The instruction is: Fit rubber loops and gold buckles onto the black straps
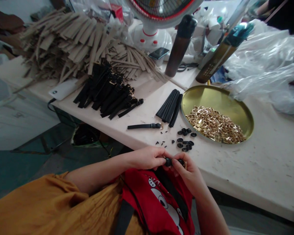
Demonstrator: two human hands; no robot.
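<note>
Both hands meet at the table's front edge over a short black strap (168, 162) with a gold buckle. My left hand (154, 157) pinches its left part between thumb and fingers. My right hand (188, 168) grips the buckle end, and gold metal shows beside its fingers; the rest of the strap is mostly hidden. Just beyond the hands lie several small black loops (185, 143) and tiny black scraps. A buckled black strap (144, 126) rests flat farther left. Plain black strips (170, 106) lie side by side behind it.
A round gold tray (210, 94) holds a heap of gold buckles (217, 125). At left are a pile of buckled black straps (107, 93) and a large stack of beige strips (71, 42). A fan (150, 37), two bottles, a phone (159, 53) and plastic bags (267, 62) stand behind.
</note>
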